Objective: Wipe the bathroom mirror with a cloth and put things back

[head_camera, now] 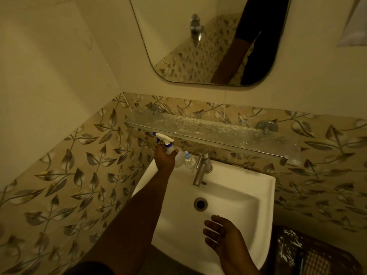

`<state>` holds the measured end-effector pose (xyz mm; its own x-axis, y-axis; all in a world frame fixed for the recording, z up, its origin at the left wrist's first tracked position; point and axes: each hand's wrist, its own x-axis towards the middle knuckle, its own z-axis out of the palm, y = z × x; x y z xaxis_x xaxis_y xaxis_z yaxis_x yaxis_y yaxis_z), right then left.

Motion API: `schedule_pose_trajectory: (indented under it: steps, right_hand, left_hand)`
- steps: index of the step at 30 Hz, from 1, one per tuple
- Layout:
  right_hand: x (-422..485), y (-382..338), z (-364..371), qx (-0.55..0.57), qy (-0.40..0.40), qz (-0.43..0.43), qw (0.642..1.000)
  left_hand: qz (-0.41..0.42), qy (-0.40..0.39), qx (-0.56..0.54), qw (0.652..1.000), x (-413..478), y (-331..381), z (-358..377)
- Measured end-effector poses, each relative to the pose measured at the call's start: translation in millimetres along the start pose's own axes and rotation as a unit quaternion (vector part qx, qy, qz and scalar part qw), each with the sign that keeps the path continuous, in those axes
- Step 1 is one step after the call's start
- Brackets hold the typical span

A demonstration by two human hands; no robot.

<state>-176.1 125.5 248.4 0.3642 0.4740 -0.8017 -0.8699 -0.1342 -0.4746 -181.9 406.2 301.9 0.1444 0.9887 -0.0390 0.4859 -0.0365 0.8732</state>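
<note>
Left arm stretched far forward across the left side of the sink [264, 187]. Left hand [164, 158] is closed around the body of a white spray bottle [168, 147] with a blue-and-white trigger head; bottle stands upright on the sink's far left corner, nozzle pointing left. Knuckles face the camera, thumb side to the right.

Trigger head sits just under the near edge of the glass shelf [208, 129]; very little room above it. Leaf-patterned tile wall is close on the left of the bottle.

Just right of the spray bottle, a small clear bottle [188, 159] with a pale blue cap, touching or nearly touching it; cannot tell which. Steel tap [200, 169] stands right of that, spout reaching toward the near side over the basin.

Right hand [220, 237] hovers over the near rim of the sink, palm up and turned left, fingers loosely spread and curled, holding nothing. Basin under it is bare, drain [201, 203] in the middle.

Mirror [198, 40] hangs on the far wall above the shelf, well apart from both hands; it reflects an arm and dark clothing. No cloth identifiable; a checked fabric [315, 262] lies at the near right corner, too dim to tell.
</note>
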Motion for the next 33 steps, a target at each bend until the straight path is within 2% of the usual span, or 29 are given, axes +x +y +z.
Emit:
schedule_pose_trajectory:
  steps: [8,11,19,25,30,33]
  right_hand:
    - [-2.2,4.2,-2.4,-0.008,0.000,-0.008,1.000]
    - [-3.7,0.2,-6.7,-0.004,-0.001,-0.019,1.000]
    - [-8.3,-37.9,-23.6,0.028,0.003,-0.055,0.998]
    - [-28.2,-80.6,-59.8,0.064,0.023,-0.104,0.992]
    - [-36.2,-108.4,-100.2,0.072,0.047,-0.147,0.985]
    - [-46.1,-120.3,-120.8,0.057,0.076,-0.183,0.979]
  left_hand:
    - [-0.015,-0.041,0.009,0.999,-6.4,-15.6,-5.6]
    - [-0.004,-0.056,0.045,0.997,-12.9,-23.5,-11.9]
    - [-0.016,-0.083,0.078,0.993,-55.0,-39.4,-30.1]
    - [0.046,-0.134,0.101,0.985,-109.6,-33.3,-15.1]
    - [0.071,-0.109,0.082,0.988,-165.6,-36.4,6.3]
    - [0.109,-0.109,0.115,0.981,-199.6,-34.7,22.8]
